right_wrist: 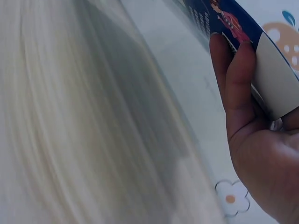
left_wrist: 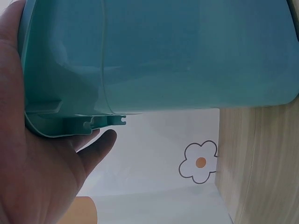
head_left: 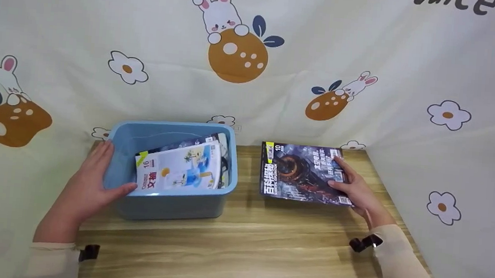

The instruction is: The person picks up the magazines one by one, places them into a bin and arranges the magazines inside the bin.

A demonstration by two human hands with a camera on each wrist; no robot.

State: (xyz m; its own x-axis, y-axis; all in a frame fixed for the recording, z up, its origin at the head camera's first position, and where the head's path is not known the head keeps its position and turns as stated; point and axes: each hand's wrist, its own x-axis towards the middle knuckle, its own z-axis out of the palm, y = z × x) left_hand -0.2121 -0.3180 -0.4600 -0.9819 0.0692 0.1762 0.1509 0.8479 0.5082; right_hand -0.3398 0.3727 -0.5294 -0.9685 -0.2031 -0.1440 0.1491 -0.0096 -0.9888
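On the left in the head view stands a light blue plastic bin [head_left: 170, 206]. My left hand [head_left: 84, 183] holds its left side, thumb over the front rim and fingers along the outer wall. Inside the bin, a white magazine [head_left: 180, 169] with a beach picture leans over a darker magazine [head_left: 175, 145]. To the right, my right hand [head_left: 357, 189] pinches the right edge of a dark-covered magazine [head_left: 300, 172], thumb on the cover. Fingers [right_wrist: 240, 74] press against this magazine's blue underside [right_wrist: 229, 21] in the right wrist view, which shows it raised off the table.
A wood-grain table [head_left: 260, 252] lies under both hands. Behind and beside it hangs a pale curtain [head_left: 310, 32] printed with rabbits, oranges and flowers. Small black cameras [head_left: 366, 242] sit on both wrists.
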